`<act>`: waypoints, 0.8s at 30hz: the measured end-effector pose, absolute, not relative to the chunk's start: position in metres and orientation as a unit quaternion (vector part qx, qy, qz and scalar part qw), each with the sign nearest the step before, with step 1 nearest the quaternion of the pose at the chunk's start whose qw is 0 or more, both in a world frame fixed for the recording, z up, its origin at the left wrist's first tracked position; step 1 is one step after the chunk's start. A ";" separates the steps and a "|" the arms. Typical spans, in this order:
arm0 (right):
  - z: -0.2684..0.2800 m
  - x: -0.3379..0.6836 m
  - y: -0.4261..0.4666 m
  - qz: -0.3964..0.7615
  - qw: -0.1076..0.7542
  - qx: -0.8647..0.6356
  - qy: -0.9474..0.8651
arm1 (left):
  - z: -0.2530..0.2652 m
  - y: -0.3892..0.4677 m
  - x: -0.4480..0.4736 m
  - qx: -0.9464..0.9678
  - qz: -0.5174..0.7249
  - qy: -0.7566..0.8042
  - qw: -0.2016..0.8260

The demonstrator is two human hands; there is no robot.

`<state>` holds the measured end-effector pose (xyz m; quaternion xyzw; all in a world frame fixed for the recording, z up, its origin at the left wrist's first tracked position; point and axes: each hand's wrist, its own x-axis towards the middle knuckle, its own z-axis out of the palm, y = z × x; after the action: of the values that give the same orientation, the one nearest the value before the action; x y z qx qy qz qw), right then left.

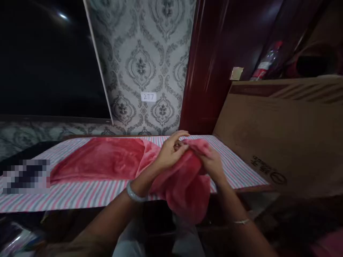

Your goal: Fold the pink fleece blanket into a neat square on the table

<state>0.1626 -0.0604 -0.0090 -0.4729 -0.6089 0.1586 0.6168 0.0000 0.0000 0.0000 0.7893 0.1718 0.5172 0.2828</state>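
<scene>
Striped sheet (80, 196) covers the bench (253, 189); red fabric (115, 157) stretches lengthwise toward nine o'clock, left hand (169, 152) nearer, grip unclear, right hand (213, 165) gripping its bunched part.

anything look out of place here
The red cloth: its left part lies mostly flat, but the right part is bunched at the left hand and right hand, drooping past the near edge of the striped cover. No spill shows.
</scene>
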 end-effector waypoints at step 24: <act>0.045 0.303 -0.087 -0.207 0.843 -0.407 -0.284 | -0.078 0.144 -0.073 0.847 0.198 0.492 0.024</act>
<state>0.3029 -0.0873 0.0447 -0.4071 -0.2840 -0.2075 0.8430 -0.0732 0.1441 -0.0775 0.8475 0.4921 0.1977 0.0243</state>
